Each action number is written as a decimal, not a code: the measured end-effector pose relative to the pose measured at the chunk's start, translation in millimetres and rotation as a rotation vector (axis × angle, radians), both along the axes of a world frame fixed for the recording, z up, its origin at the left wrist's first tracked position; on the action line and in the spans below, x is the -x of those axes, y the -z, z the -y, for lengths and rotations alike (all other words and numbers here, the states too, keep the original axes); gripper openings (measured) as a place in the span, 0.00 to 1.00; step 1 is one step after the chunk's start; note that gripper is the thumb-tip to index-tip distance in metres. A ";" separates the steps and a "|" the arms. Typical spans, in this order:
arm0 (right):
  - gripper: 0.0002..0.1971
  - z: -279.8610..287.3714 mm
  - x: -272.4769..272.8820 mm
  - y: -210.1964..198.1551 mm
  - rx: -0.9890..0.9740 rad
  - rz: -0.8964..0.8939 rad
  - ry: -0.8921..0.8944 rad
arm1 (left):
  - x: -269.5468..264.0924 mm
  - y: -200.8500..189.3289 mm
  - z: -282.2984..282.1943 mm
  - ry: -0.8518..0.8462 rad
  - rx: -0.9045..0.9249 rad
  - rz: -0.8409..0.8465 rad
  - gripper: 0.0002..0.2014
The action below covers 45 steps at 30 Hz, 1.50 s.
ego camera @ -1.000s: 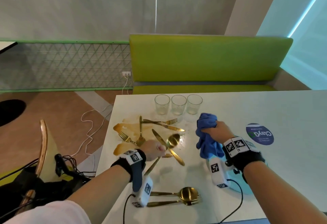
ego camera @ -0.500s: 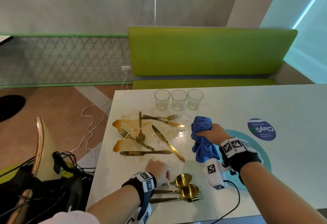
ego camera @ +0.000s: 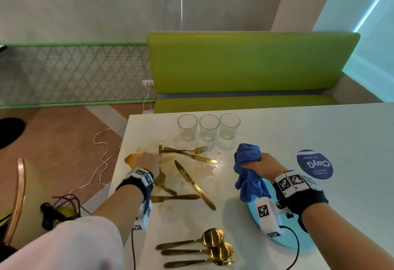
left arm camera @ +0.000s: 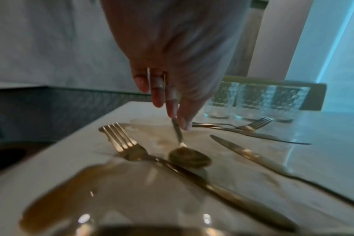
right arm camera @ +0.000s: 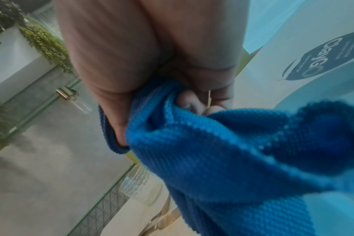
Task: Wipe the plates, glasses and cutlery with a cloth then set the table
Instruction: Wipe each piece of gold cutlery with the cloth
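Nearest on the table (ego camera: 341,141) lie three gold spoons (ego camera: 213,246). Farther out, the right hand (ego camera: 263,166) clenches the soft, limp blue cloth (ego camera: 248,173) above a blue plate (ego camera: 298,242). The left hand (ego camera: 147,161) pinches a dirty spoon (left arm camera: 189,157) by its thin handle in the brown spill (ego camera: 130,159); stiff, light, probably slippery. Three breakable glasses (ego camera: 209,127) stand farthest.

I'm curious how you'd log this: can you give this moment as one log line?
left hand: pinching spoon handle in brown spill | right hand: gripping blue cloth | glasses: untouched | stage: cutlery wiping
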State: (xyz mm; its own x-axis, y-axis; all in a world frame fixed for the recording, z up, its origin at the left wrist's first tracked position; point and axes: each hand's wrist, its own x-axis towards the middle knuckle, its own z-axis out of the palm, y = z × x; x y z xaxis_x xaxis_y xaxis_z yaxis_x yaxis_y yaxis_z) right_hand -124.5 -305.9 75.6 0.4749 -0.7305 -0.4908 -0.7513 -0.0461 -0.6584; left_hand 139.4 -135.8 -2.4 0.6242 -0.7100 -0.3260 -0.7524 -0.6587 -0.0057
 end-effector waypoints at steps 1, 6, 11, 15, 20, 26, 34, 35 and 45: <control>0.08 3.9 -0.3 3.6 -0.005 0.000 -0.026 | -6.5 0.0 2.5 0.022 -0.044 0.005 0.20; 0.10 18.5 -12.9 10.5 0.002 -0.030 -0.126 | -18.7 16.8 10.0 0.174 -0.168 0.000 0.21; 0.19 18.8 -27.0 12.6 -0.136 0.066 -0.162 | -23.6 22.1 10.4 0.242 -0.098 0.018 0.10; 0.17 16.1 -35.4 16.5 -0.204 0.123 -0.128 | -30.0 18.4 12.7 0.297 -0.073 -0.012 0.07; 0.19 11.9 -39.0 15.5 -0.226 0.140 -0.133 | -40.6 20.5 16.9 0.394 -0.130 -0.048 0.10; 0.21 6.2 -39.4 11.5 -0.252 0.190 -0.110 | -51.8 6.9 20.6 0.200 0.014 -0.109 0.10; 0.09 -19.6 -87.8 5.0 -0.172 0.316 -0.180 | -18.6 -47.5 39.0 -0.268 0.626 -0.536 0.05; 0.09 -21.6 -94.8 6.5 -0.147 0.330 -0.176 | -9.4 -52.3 40.7 -0.320 0.677 -0.639 0.04; 0.20 -30.9 -130.6 10.7 0.090 0.398 0.110 | 61.1 -72.3 30.6 -0.358 0.748 -0.970 0.15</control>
